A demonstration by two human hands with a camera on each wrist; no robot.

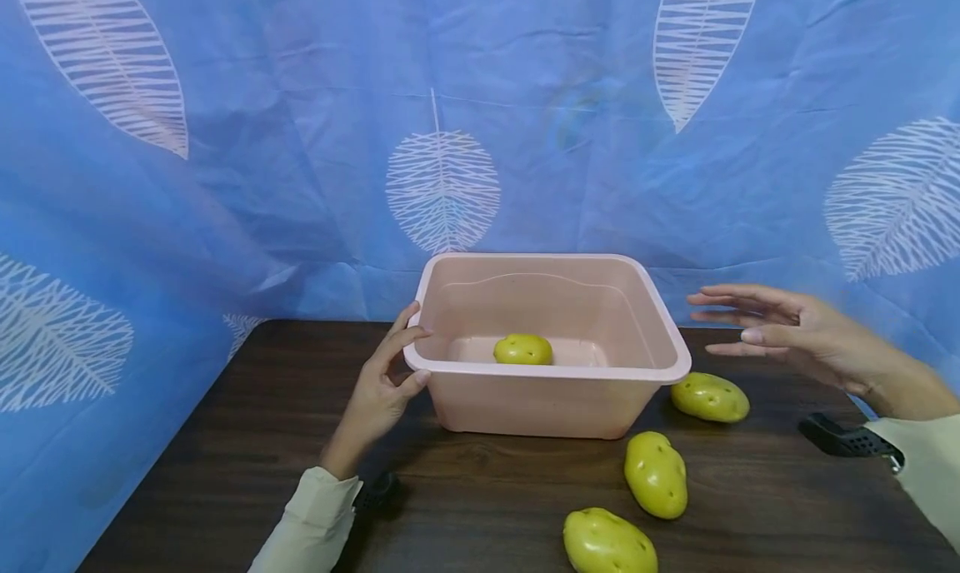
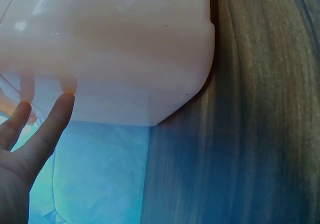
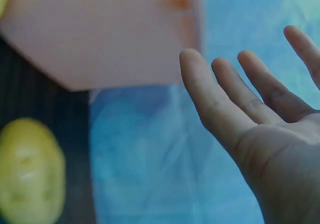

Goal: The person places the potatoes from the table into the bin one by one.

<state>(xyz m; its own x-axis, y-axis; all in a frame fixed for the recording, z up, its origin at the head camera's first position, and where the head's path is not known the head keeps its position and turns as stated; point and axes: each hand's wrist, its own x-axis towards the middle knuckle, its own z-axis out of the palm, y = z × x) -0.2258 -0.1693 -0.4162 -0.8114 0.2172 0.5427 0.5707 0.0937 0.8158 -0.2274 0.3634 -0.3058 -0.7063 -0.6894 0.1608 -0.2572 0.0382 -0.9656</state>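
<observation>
A pale pink plastic basin (image 1: pixel 525 402) stands upright on the table, with one yellow-green potato (image 1: pixel 522 349) lying inside. My left hand (image 1: pixel 381 392) touches the basin's left end with spread fingers, one fingertip over the rim and the thumb by the near corner. In the left wrist view, fingertips (image 2: pixel 66 97) meet the outer wall. To the right of the basin, my right hand (image 1: pixel 802 333) hovers with extended fingers and nothing in it. Below it, a second potato (image 1: pixel 709 397) lies close beside the basin.
Two more potatoes lie on the dark wooden table (image 1: pixel 480 506): one potato (image 1: pixel 656 475) off the basin's near right corner, another potato (image 1: pixel 609 543) at the bottom of the head view. A blue leaf-patterned cloth (image 1: pixel 300 140) hangs right behind the basin.
</observation>
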